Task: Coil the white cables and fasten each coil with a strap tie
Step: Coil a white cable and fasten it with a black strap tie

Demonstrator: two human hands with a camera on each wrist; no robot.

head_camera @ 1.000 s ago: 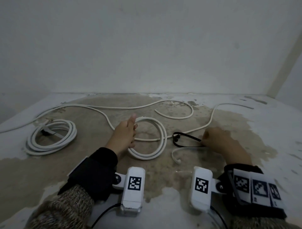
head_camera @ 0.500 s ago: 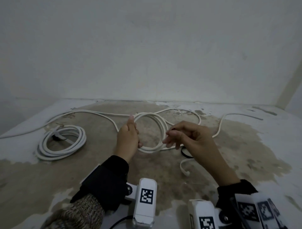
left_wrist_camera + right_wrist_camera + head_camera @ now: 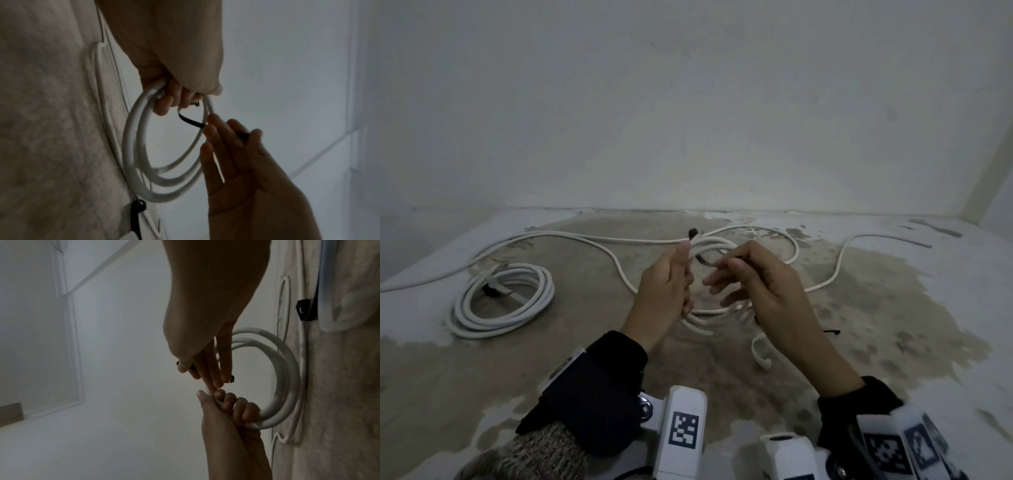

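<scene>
My left hand (image 3: 683, 274) holds a small coil of white cable (image 3: 702, 329) upright above the floor, fingers curled round its strands (image 3: 170, 100). A black strap tie (image 3: 190, 121) runs from under those fingers through the coil's opening. Its head (image 3: 692, 233) sticks up above my left thumb. My right hand (image 3: 729, 270) pinches the strap's free end between thumb and fingers (image 3: 197, 369), close beside the left hand (image 3: 226, 402). The coil (image 3: 287, 366) hangs below the left fist.
A larger white coil (image 3: 500, 301) bound with a black strap (image 3: 494, 291) lies on the floor at left. Loose white cable (image 3: 585, 240) snakes across the stained floor behind and to the right (image 3: 859, 246). Another black strap (image 3: 830, 331) lies right of my right wrist.
The left hand lifted the small coil off the floor. The right hand picked up the black strap and brought it up to the coil, where it now passes through the loop.
</scene>
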